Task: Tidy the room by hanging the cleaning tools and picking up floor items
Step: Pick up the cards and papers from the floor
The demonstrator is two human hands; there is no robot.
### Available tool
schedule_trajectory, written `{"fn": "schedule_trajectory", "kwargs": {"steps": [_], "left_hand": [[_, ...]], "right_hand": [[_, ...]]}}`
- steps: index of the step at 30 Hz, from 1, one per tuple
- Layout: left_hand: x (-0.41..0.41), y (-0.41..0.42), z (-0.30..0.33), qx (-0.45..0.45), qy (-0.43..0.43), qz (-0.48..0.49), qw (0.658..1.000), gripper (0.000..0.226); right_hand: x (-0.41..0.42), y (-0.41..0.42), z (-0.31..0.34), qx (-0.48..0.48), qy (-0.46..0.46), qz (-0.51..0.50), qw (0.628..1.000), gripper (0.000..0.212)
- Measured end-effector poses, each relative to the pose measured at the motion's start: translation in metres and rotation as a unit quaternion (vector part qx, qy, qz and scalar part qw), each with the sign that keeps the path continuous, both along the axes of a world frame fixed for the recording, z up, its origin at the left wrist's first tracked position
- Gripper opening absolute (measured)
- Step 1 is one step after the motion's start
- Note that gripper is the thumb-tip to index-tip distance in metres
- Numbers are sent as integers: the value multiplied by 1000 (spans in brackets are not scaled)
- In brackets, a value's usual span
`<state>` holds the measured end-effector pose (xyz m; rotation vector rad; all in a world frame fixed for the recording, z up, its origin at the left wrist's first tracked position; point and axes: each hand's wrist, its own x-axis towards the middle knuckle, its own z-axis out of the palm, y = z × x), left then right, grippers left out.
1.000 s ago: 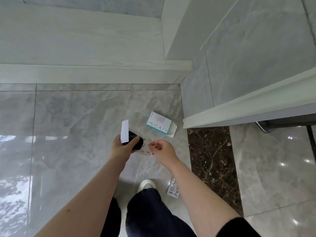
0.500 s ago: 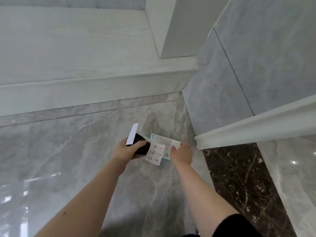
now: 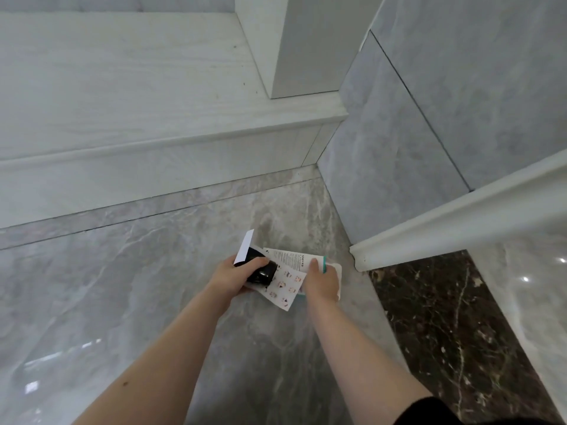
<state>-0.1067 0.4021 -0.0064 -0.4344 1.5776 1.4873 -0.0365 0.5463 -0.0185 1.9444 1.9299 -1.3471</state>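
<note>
1. Far left: glossy grey marble-look floor tile [image 3: 101, 302], with a pale wood-grain step with rounded nosing [image 3: 138, 142] running along behind it.
2. Left hand [image 3: 228, 276]: closed around a small black glossy cylindrical object [image 3: 260, 269]. A white rectangular card [image 3: 244, 248] sticks up from the same grip, tilted, above the fingers. Can't tell what the black object is.
3. Centre: white printed leaflet with small coloured pictures [image 3: 283, 285] lies between the two hands, its left edge under the black object. Can't tell whether the left hand also pinches it.
4. Right hand [image 3: 320, 282]: palm down, fingers curled onto a small white-and-teal cardboard box with printed text [image 3: 294, 259]. Fingertips [image 3: 313, 263] press its top face, by the teal edge. A white flap of the box shows just right of the hand. Grip looks closed on the box; can't tell whether the box is off the floor or touching it.
5. Both forearms are bare; a black sleeve [image 3: 429, 412] shows at the right upper arm.
6. Right of the hands: white moulded door-frame trim [image 3: 460, 222] ends near the box, grey tiled wall [image 3: 429, 118] behind it.
7. Far right: dark brown marble threshold strip [image 3: 445, 326] in the floor, starting just below the trim end.
</note>
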Motion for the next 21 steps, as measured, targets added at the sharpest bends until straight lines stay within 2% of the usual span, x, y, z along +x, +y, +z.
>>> {"fn": "schedule_trajectory", "kwargs": {"steps": [4,10,18,21], "left_hand": [[4,-1,7,12,-20,9,1000,21],[-3,-10,20,11,-61,-3,998,46],[-10,-19,27,-63,-3,29,998,42],[-8,-18,29,-51,-6,29,998,44]], "right_hand": [[-1,-1,7,-21,-3,-11,1000,34],[-12,-8,17,-45,26,1,999,35],[-26,-18,27,-91,66,-13,994,38],[-23,-16,34,-112,78,-49,989,39]]}}
